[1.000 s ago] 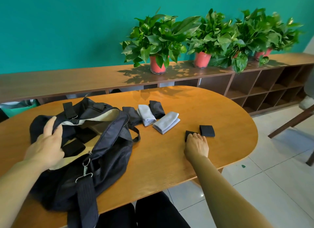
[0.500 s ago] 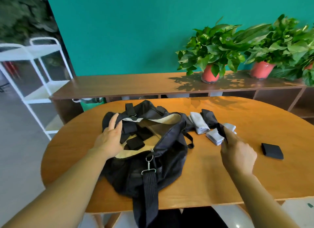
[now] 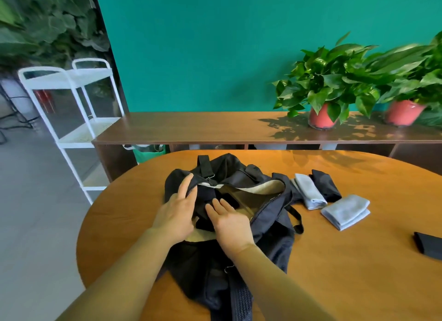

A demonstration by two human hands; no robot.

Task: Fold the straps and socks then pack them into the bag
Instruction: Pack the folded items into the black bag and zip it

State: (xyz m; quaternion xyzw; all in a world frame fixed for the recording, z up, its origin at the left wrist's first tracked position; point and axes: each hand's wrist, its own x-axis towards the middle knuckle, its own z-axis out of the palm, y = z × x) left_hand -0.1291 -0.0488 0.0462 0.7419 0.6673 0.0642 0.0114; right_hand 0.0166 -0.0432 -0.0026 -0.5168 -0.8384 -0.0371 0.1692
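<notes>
We see the bag [image 3: 270,227] open on the surface [image 3: 334,277]. Right hand [image 3: 230,224] lies flat over the opening, fingers straight, grasping nothing. Left hand [image 3: 175,212] sits on the rim, but we cannot tell its grip. A folded grey sock [image 3: 344,212] lies near the bag, and a folded strap [image 3: 428,245] well apart, at the right edge.

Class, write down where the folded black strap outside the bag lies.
Head view: the folded black strap lies on the table at the frame's far right edge, right of the folded grey socks and well apart from the bag.
</notes>
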